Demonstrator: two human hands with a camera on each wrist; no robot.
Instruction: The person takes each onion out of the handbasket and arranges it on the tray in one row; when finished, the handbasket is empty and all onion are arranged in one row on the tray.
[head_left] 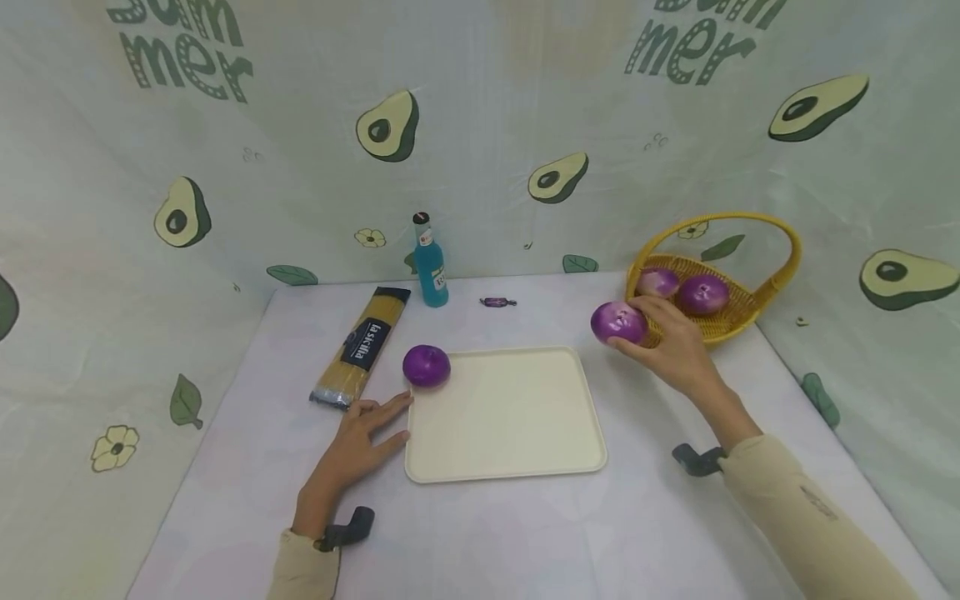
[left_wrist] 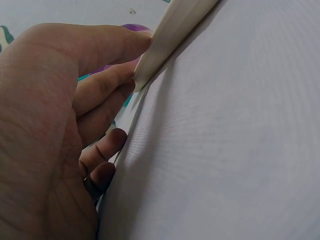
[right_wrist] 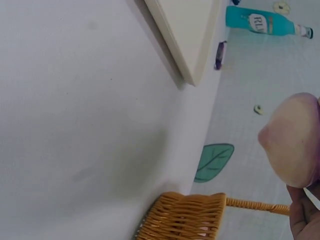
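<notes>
R wrist view cuts most of the right hand (head_left: 670, 346) off; only a thumb tip and a pale blurred curve of the held onion (head_left: 618, 322) show. L wrist view hides the onion by the tray (head_left: 426, 365) behind fingers, just a purple sliver. Head view: R grip curled round the held onion, lifted just beside the yellow basket (head_left: 757, 304) (two more onions inside). Left hand (head_left: 358, 440) flat on the desk (head_left: 525, 542), fingers straight, touching the cream tray (head_left: 504, 414) edge. Pasta pack (head_left: 362, 346), blue bottle (head_left: 430, 262), candy (head_left: 497, 302) behind. Avocado-print cloth walls.
</notes>
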